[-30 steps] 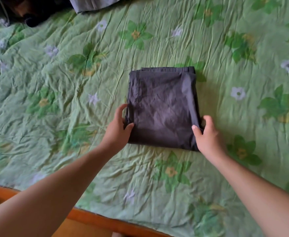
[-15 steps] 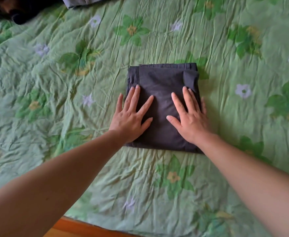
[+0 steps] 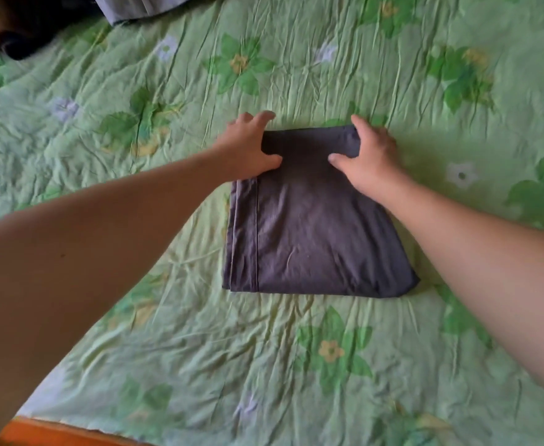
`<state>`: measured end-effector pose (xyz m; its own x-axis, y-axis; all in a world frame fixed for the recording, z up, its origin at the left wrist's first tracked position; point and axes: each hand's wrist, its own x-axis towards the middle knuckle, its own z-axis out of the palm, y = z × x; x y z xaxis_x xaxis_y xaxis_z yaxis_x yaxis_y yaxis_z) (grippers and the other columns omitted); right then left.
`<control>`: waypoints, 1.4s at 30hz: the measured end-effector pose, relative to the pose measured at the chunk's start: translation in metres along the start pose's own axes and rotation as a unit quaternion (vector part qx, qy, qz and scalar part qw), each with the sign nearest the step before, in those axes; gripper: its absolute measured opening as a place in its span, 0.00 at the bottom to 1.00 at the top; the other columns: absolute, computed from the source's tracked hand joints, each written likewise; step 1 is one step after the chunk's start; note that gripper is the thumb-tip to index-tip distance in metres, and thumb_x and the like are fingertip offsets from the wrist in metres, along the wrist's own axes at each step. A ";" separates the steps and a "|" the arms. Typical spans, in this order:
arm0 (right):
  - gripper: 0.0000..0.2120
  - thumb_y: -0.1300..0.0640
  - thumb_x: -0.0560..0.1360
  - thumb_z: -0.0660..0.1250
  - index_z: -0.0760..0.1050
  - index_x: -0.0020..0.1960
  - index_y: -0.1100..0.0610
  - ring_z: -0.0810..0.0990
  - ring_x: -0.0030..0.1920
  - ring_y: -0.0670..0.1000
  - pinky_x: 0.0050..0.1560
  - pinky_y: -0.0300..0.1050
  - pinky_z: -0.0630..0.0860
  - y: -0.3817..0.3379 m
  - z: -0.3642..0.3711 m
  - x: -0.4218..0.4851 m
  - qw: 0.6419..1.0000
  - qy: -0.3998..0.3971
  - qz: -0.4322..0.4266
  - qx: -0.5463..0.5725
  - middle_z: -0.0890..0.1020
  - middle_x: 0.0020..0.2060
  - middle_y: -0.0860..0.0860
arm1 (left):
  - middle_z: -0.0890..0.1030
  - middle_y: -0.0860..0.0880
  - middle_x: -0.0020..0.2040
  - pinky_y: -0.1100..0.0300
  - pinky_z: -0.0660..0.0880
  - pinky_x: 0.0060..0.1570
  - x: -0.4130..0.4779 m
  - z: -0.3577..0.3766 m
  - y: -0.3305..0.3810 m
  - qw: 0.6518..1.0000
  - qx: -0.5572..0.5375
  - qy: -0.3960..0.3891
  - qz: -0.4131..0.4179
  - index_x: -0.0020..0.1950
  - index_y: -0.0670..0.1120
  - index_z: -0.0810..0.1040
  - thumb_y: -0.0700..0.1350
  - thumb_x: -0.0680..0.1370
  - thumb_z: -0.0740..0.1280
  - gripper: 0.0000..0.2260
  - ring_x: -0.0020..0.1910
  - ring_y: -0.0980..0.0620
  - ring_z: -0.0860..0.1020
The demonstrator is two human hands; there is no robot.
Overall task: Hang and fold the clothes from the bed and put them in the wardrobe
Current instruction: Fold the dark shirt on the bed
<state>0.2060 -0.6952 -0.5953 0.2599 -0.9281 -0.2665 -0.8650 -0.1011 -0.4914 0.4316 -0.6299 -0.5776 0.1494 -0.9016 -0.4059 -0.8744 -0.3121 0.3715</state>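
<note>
Charcoal garment (image 3: pixel 312 239), folded square, on crinkled bedspread (image 3: pixel 200 349); left hand (image 3: pixel 248 146), right hand (image 3: pixel 367 156) grip far corners.

Matt dark cloth garment (image 3: pixel 315 239) on wrinkled cotton-like bedsheet (image 3: pixel 296 75)

Bright, soft light lay over the bedspread (image 3: pixel 296 365), casting faint shadows right of the folded garment (image 3: pixel 312 236) (so it came from the left). Edges bowed slightly; the near left forearm (image 3: pixel 71 252) looked blurred.

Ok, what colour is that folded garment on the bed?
Plain dark grey, no pattern; the folded garment shows best in the head view.
</note>
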 end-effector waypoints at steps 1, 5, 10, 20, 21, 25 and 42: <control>0.41 0.51 0.73 0.76 0.59 0.80 0.50 0.69 0.72 0.61 0.68 0.47 0.67 -0.003 -0.009 0.003 0.999 -0.017 0.023 0.046 0.69 0.73 0.60 | 0.72 0.42 0.65 0.53 0.73 0.53 0.003 -0.009 0.000 0.999 -0.032 -0.021 -0.015 0.76 0.51 0.65 0.53 0.73 0.73 0.34 0.59 0.42 0.74; 0.46 0.62 0.70 0.78 0.56 0.80 0.50 0.72 0.68 0.55 0.60 0.42 0.70 -0.011 -0.033 -0.006 0.970 -0.066 0.110 0.204 0.70 0.73 0.53 | 0.79 0.47 0.45 0.60 0.71 0.36 -0.005 -0.034 0.009 0.992 -0.061 -0.104 -0.036 0.58 0.45 0.79 0.44 0.70 0.74 0.17 0.40 0.49 0.76; 0.23 0.62 0.69 0.77 0.74 0.61 0.57 0.78 0.52 0.53 0.45 0.43 0.72 -0.019 -0.075 -0.041 0.974 -0.093 0.086 0.189 0.80 0.55 0.52 | 0.76 0.48 0.40 0.60 0.70 0.34 -0.043 -0.068 0.028 0.995 -0.020 -0.094 0.024 0.51 0.44 0.79 0.39 0.71 0.72 0.10 0.39 0.47 0.75; 0.15 0.66 0.67 0.72 0.72 0.47 0.51 0.76 0.45 0.57 0.42 0.48 0.71 -0.032 -0.189 -0.131 0.976 0.071 -0.201 0.038 0.78 0.43 0.53 | 0.76 0.51 0.51 0.55 0.77 0.41 -0.163 -0.118 0.096 0.976 0.068 0.128 0.161 0.58 0.51 0.75 0.41 0.73 0.71 0.15 0.47 0.49 0.77; 0.16 0.67 0.65 0.72 0.73 0.47 0.53 0.76 0.47 0.59 0.44 0.51 0.73 -0.019 -0.179 -0.146 0.966 0.081 -0.247 0.003 0.78 0.45 0.53 | 0.76 0.50 0.53 0.52 0.79 0.43 -0.174 -0.097 0.094 0.973 0.093 0.126 0.170 0.60 0.51 0.74 0.42 0.73 0.71 0.17 0.49 0.48 0.76; 0.21 0.62 0.60 0.72 0.75 0.52 0.54 0.76 0.54 0.61 0.51 0.57 0.77 0.055 -0.102 -0.204 0.958 -0.024 -0.257 -0.126 0.75 0.54 0.53 | 0.74 0.48 0.60 0.48 0.78 0.54 -0.215 0.009 0.068 0.972 0.171 0.042 0.157 0.67 0.52 0.71 0.49 0.71 0.73 0.25 0.60 0.44 0.75; 0.39 0.28 0.77 0.48 0.43 0.82 0.42 0.37 0.81 0.60 0.75 0.74 0.42 0.071 0.029 -0.132 0.958 -0.003 -0.150 -0.246 0.38 0.82 0.53 | 0.40 0.40 0.82 0.37 0.47 0.77 -0.111 0.122 0.040 0.972 0.178 0.138 0.069 0.82 0.56 0.46 0.64 0.81 0.51 0.32 0.80 0.40 0.39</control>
<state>0.1225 -0.5700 -0.6191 0.5303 -0.8285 -0.1799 -0.8477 -0.5215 -0.0970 0.3238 -0.5053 -0.6200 0.0948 -0.9889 -0.1147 -0.9918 -0.1037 0.0747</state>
